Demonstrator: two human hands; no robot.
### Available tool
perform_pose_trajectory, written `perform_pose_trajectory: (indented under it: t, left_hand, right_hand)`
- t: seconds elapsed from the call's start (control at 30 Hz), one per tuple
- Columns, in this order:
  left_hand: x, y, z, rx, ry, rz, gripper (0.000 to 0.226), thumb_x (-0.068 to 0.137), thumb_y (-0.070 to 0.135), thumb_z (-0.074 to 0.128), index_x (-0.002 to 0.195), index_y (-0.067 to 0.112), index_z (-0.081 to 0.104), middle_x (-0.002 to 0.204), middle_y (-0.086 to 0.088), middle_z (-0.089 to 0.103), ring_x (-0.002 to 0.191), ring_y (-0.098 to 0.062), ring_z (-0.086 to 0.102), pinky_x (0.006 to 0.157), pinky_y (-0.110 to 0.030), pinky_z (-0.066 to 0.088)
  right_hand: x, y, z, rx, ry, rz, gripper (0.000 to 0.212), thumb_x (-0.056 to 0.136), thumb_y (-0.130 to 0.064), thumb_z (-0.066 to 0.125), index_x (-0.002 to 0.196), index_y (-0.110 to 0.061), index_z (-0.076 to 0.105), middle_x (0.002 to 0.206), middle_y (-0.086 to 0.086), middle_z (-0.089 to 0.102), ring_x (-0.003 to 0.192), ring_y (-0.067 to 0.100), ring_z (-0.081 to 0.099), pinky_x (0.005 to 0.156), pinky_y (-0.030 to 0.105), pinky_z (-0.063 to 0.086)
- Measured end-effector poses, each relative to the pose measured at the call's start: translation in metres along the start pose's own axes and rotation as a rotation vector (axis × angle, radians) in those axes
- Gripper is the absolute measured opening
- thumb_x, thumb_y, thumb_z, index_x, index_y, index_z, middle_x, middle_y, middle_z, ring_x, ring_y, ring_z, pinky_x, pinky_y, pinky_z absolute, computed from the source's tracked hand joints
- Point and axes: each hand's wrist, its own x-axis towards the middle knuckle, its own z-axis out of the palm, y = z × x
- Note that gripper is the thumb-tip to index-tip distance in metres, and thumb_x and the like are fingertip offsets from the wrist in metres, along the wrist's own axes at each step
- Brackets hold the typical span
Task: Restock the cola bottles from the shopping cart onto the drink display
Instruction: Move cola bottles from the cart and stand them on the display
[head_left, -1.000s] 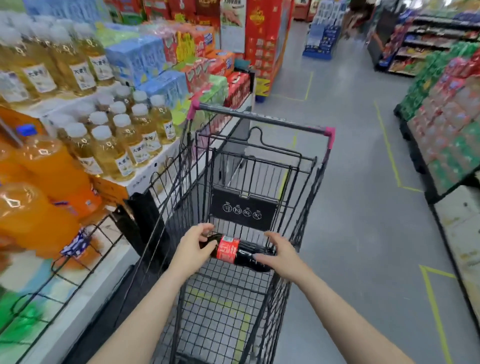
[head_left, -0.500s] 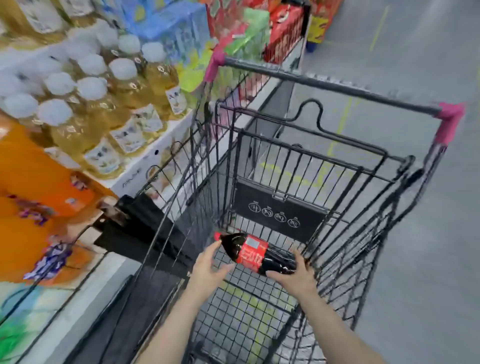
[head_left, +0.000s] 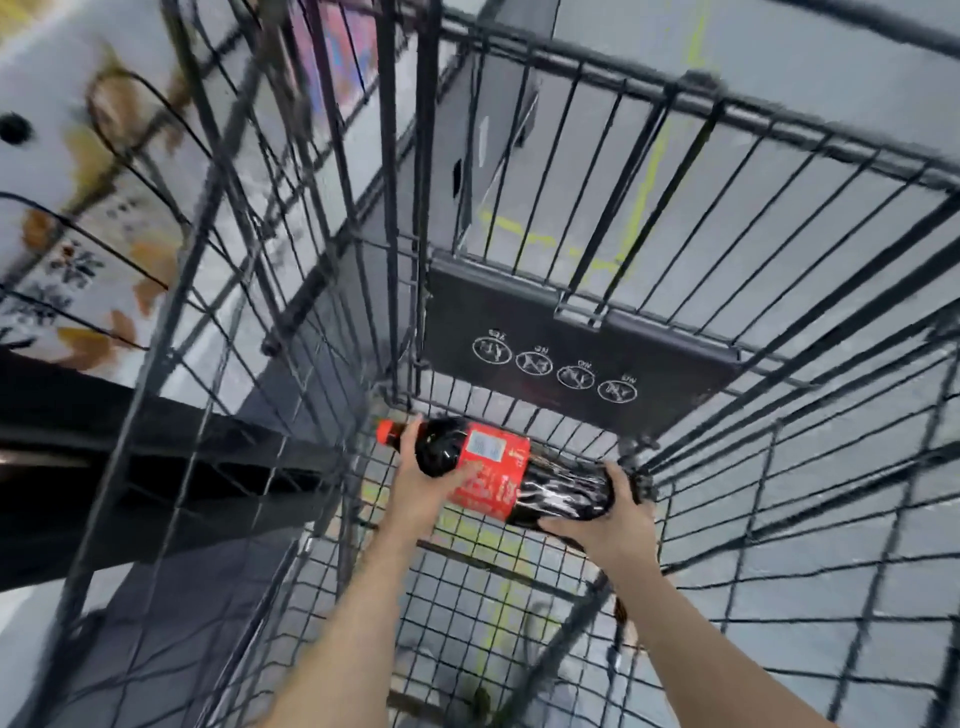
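Hands grip a dark plastic cola bottle with a red label and red cap (head_left: 498, 475), held on its side low inside a black wire shopping cart (head_left: 675, 291). The left hand (head_left: 423, 480) is curled round its shoulder, the right hand (head_left: 608, 519) round its base. It is best lifted level, clear of the wires.

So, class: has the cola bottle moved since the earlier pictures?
Yes. The cola bottle now lies lower, below the cart's black panel; earlier it overlapped the panel's bottom edge.
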Motion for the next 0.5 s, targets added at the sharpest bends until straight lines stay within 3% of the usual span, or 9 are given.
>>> perform_pose_trajectory:
  t: [0.1, 0.17, 0.27, 0.33, 0.5]
  left_hand:
    - [-0.001, 0.004, 0.006, -0.041, 0.048, 0.014, 0.083, 0.070, 0.004, 0.080, 0.137, 0.023, 0.035, 0.109, 0.009, 0.055, 0.098, -0.002, 0.053, 0.060, 0.000, 0.040]
    - [-0.008, 0.007, 0.005, -0.057, 0.090, 0.044, 0.082, 0.066, 0.005, 0.083, 0.133, 0.022, 0.039, 0.111, 0.007, 0.056, 0.106, -0.010, 0.054, 0.064, -0.003, 0.043]
    - [-0.022, 0.013, -0.003, -0.054, 0.092, 0.085, 0.082, 0.063, 0.009, 0.086, 0.128, 0.029, 0.041, 0.112, 0.014, 0.056, 0.107, -0.003, 0.054, 0.074, -0.013, 0.043]
    - [-0.038, 0.023, -0.010, -0.042, 0.081, 0.106, 0.080, 0.063, 0.010, 0.086, 0.124, 0.035, 0.041, 0.112, 0.014, 0.055, 0.105, -0.002, 0.054, 0.074, -0.016, 0.044]
    - [-0.091, 0.071, -0.033, 0.052, 0.098, 0.183, 0.091, 0.059, 0.017, 0.089, 0.133, 0.029, 0.038, 0.119, -0.002, 0.056, 0.099, -0.008, 0.056, 0.072, -0.008, 0.043]
  right_hand:
    - [0.002, 0.002, -0.001, 0.020, 0.003, -0.013, 0.105, 0.048, -0.051, 0.088, 0.136, -0.042, 0.030, 0.126, 0.015, 0.040, 0.104, 0.033, 0.055, 0.089, 0.034, 0.046]
    - [-0.001, 0.003, -0.003, 0.032, -0.013, -0.023, 0.105, 0.048, -0.050, 0.088, 0.136, -0.041, 0.031, 0.126, 0.015, 0.042, 0.101, 0.031, 0.054, 0.089, 0.034, 0.046]
    - [-0.016, 0.006, -0.005, 0.093, -0.048, -0.035, 0.108, 0.042, -0.054, 0.087, 0.135, -0.041, 0.034, 0.124, 0.014, 0.047, 0.093, 0.025, 0.051, 0.094, 0.036, 0.047]
    - [-0.034, 0.006, -0.007, 0.138, -0.052, -0.050, 0.111, 0.038, -0.056, 0.086, 0.135, -0.041, 0.034, 0.126, 0.016, 0.047, 0.101, 0.028, 0.053, 0.097, 0.040, 0.046]
    - [-0.091, -0.009, -0.032, 0.224, -0.022, -0.101, 0.109, 0.044, -0.048, 0.090, 0.137, -0.036, 0.034, 0.125, 0.013, 0.049, 0.097, 0.020, 0.050, 0.096, 0.037, 0.047]
